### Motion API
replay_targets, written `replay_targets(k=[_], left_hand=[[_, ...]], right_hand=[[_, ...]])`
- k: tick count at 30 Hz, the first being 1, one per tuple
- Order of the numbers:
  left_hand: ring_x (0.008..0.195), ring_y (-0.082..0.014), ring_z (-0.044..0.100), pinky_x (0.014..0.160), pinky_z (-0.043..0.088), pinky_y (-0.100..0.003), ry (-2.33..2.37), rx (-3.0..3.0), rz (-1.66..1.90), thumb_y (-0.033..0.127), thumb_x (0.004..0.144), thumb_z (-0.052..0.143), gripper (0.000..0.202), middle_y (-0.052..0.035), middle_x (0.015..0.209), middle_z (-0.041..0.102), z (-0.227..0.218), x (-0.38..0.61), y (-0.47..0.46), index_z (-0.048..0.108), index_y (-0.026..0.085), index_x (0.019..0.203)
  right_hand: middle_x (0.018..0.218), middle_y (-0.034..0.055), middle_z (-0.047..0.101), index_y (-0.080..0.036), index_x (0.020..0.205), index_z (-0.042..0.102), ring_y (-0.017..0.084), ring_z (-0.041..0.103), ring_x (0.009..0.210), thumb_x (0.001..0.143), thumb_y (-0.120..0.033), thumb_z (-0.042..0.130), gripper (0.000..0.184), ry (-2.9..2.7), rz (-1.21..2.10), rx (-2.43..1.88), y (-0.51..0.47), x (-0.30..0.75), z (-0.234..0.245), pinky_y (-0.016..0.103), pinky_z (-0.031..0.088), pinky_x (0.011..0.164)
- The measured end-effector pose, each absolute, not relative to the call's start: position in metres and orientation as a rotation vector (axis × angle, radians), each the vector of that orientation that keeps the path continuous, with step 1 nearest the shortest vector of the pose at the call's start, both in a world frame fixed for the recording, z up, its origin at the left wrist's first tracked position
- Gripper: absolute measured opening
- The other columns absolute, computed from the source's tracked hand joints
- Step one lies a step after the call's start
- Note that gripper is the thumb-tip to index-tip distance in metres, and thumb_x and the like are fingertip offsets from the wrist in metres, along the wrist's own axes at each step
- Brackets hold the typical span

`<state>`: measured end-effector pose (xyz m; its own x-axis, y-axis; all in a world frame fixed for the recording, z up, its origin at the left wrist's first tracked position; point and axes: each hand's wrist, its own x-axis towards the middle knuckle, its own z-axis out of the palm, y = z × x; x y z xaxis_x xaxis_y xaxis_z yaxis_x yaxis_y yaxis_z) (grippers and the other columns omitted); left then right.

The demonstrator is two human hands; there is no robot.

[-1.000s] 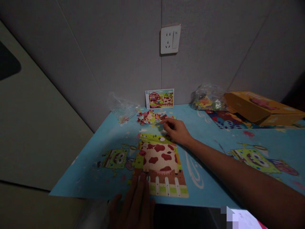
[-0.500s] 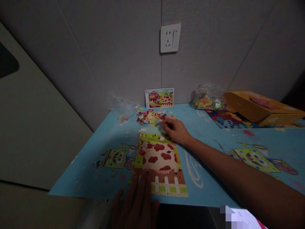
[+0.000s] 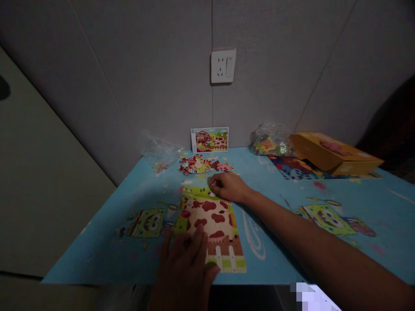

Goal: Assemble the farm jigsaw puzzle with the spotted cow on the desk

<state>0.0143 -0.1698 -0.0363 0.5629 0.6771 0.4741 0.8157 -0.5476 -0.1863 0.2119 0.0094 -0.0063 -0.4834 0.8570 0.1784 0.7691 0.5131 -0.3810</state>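
A partly joined jigsaw puzzle (image 3: 214, 218) with a red-spotted cow and a white fence lies on the blue cartoon table mat (image 3: 279, 224). My left hand (image 3: 186, 268) lies flat on the puzzle's lower left part, fingers stretched out. At the puzzle's upper right corner rests my right hand (image 3: 228, 186), fingers curled in a pinch; what they hold is hidden. Behind it lies a heap of loose puzzle pieces (image 3: 201, 164). A small picture card (image 3: 209, 139) of the finished puzzle leans against the wall.
A clear plastic bag (image 3: 158, 149) lies at the back left. Another bag with coloured pieces (image 3: 270, 142) sits beside an orange box (image 3: 333, 153) at the back right. A white wall socket (image 3: 223, 65) is above. The table's front edge is just under my left hand.
My left hand slid forward onto the puzzle's lower left. My right hand drew back from the loose pieces to the puzzle's top edge. The camera tilted a little.
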Motion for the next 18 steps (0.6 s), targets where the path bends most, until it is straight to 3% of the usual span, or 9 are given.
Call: replay_targets(k=[4,7,9,15,18], left_hand=[[0.141,-0.0377,0.03,0.109,0.034,-0.054,-1.206,-2.691,-0.368,0.036,0.086,0.059,0.061,-0.0047,0.154,0.039,-0.028,0.022,-0.151,0.046,0.022,0.144],[0.147,-0.04,0.015,0.114,0.02,-0.065,-1.257,-2.827,-0.263,0.038,0.087,0.058,0.067,-0.0016,0.161,0.024,-0.025,0.028,-0.142,0.036,0.029,0.149],[0.148,-0.0407,0.01,0.115,0.015,-0.067,-1.284,-2.879,-0.244,0.041,0.089,0.055,0.067,-0.0022,0.162,0.02,-0.023,0.031,-0.138,0.034,0.028,0.15],[0.15,-0.0337,0.007,0.119,0.014,-0.058,-1.036,-3.156,-0.143,0.055,0.098,0.033,0.07,-0.0068,0.163,0.013,-0.015,0.03,-0.106,0.014,0.02,0.156],[0.149,-0.0299,0.015,0.12,0.016,-0.053,-1.019,-3.162,-0.136,0.053,0.099,0.028,0.068,-0.0111,0.161,0.019,-0.014,0.03,-0.074,0.019,0.014,0.154]], right_hand=[[0.085,0.0009,0.075,-0.025,0.095,0.072,0.017,0.065,0.077,0.082,-0.028,0.056,0.021,-2.438,0.299,-1.417,0.008,0.213,-0.003,0.025,0.037,0.064],[0.085,0.0003,0.075,-0.025,0.091,0.072,0.017,0.066,0.077,0.082,-0.028,0.056,0.019,-2.438,0.295,-1.433,0.009,0.214,-0.003,0.025,0.038,0.064],[0.085,0.0018,0.075,-0.024,0.088,0.073,0.018,0.066,0.077,0.081,-0.027,0.056,0.019,-2.439,0.261,-1.453,0.011,0.215,-0.002,0.025,0.038,0.064],[0.081,0.0076,0.074,-0.02,0.079,0.077,0.02,0.065,0.075,0.078,-0.029,0.058,0.021,-2.423,0.197,-1.557,0.013,0.216,0.003,0.026,0.039,0.061],[0.079,0.0071,0.075,-0.021,0.079,0.078,0.02,0.065,0.073,0.078,-0.028,0.057,0.022,-2.414,0.237,-1.568,0.014,0.216,0.003,0.026,0.04,0.061]])
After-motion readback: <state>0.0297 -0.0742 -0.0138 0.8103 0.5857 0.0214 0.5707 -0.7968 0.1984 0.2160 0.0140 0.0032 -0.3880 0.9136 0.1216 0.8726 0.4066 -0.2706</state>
